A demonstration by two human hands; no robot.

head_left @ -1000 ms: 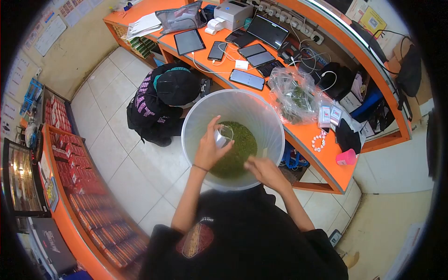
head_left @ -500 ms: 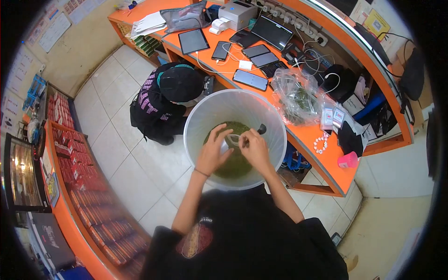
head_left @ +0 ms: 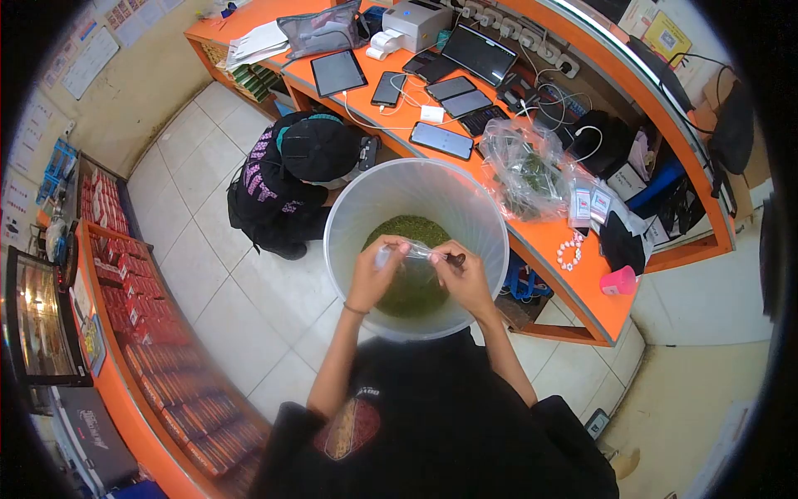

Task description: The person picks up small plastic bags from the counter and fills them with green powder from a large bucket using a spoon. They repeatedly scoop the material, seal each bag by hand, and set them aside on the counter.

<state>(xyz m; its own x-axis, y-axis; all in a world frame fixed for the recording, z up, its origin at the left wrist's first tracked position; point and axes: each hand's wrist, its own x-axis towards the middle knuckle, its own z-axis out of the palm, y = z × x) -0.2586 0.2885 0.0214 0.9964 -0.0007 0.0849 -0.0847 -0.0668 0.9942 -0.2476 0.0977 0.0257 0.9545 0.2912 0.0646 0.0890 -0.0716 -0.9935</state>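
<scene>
Translucent tub (head_left: 353, 208) stands against the wearer's front; green flakes (head_left: 407, 228) lie at its bottom.

Small clear bag (head_left: 418, 252) is stretched over the tub's mouth. Left hand (head_left: 371, 279) has its fingers clamped on one side; right hand (head_left: 465, 279) pinches the other, thumb and fingers together. The two-sided grip likely keeps the thin film taut; working above the tub probably means spills fall back in.

A dark tool (head_left: 455, 259) pokes out of the right hand, seemingly tucked there so the fingertips can pinch as well. Its far end is hard to tell.

Beyond the tub and to its right runs the orange tabletop (head_left: 586, 283). Nearest the tub on it: a phone (head_left: 440, 140) and a larger clear bag (head_left: 532, 170) with green matter inside, perhaps kept within reach. Left of the tub, another person (head_left: 278, 187) is low on the floor.
</scene>
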